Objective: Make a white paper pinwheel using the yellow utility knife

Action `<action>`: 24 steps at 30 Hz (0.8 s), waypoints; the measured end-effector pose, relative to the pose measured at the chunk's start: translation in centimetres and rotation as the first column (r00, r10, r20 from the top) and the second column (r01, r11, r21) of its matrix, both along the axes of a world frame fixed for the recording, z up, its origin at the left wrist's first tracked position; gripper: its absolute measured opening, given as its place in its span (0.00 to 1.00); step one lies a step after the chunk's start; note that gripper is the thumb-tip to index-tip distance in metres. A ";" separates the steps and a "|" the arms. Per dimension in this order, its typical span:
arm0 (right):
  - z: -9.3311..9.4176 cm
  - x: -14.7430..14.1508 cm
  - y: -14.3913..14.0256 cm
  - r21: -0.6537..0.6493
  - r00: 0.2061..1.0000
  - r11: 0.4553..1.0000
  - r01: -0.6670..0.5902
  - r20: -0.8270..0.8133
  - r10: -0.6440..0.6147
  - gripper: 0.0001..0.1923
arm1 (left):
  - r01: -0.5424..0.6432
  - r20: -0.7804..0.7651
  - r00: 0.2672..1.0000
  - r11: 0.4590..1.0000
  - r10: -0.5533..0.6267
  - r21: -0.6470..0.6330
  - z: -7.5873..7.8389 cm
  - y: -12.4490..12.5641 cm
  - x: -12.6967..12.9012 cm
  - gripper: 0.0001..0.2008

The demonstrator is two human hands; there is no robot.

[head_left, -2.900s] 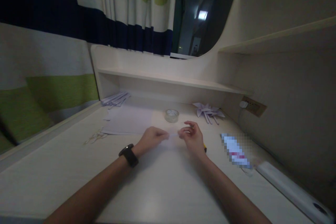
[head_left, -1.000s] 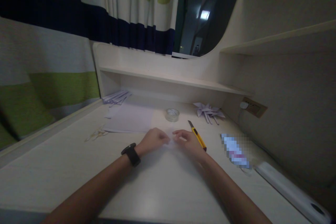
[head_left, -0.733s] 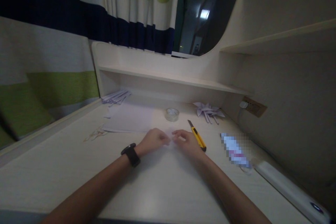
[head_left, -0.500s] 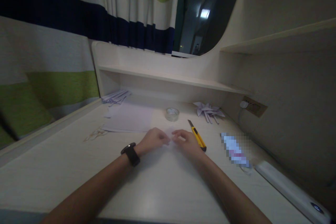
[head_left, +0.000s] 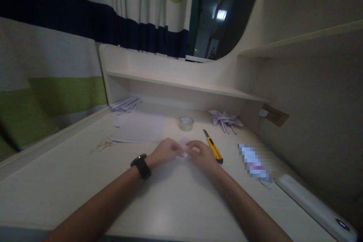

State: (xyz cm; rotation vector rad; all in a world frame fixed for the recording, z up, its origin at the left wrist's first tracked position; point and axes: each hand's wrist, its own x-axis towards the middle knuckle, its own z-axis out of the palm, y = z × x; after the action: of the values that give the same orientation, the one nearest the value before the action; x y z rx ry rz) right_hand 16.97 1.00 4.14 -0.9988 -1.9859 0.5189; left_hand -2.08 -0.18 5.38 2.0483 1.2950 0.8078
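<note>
My left hand (head_left: 169,149), below which a dark watch (head_left: 141,166) circles the wrist, pinches the left side of a small piece of white paper (head_left: 185,154). From the other side, my right hand (head_left: 200,152) has its thumb and fingers closed on the same paper. Only a little of the paper shows between the fingertips, and its shape is blurred. Just right of my right hand lies a yellow utility knife (head_left: 214,148) with its blade out. A roll of clear tape (head_left: 186,123) rests behind both hands.
White paper sheets (head_left: 138,124) lie at the back left beside rolled paper sticks (head_left: 124,104). Thin sticks or strips (head_left: 103,144) are nearer. Folded paper pinwheels (head_left: 225,119) sit back right, with a phone (head_left: 253,162) and a long white lamp (head_left: 314,206) along the right wall.
Both hands stay in nearly the same place. Between the fingertips the paper has shifted slightly, showing a brighter folded edge.
</note>
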 end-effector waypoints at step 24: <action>0.5 -0.2 -1.0 0.309 0.994 0.949 -0.054 0.103 0.024 0.08 | 0.015 0.142 0.990 0.994 0.000 -0.104 0.2 -0.1 0.1 0.18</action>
State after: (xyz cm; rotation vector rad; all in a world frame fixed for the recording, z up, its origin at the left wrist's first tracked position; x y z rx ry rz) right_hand 16.74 -0.05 4.62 -0.8009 -2.0975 0.1687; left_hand -1.98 -0.28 5.59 1.8774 1.2241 0.8470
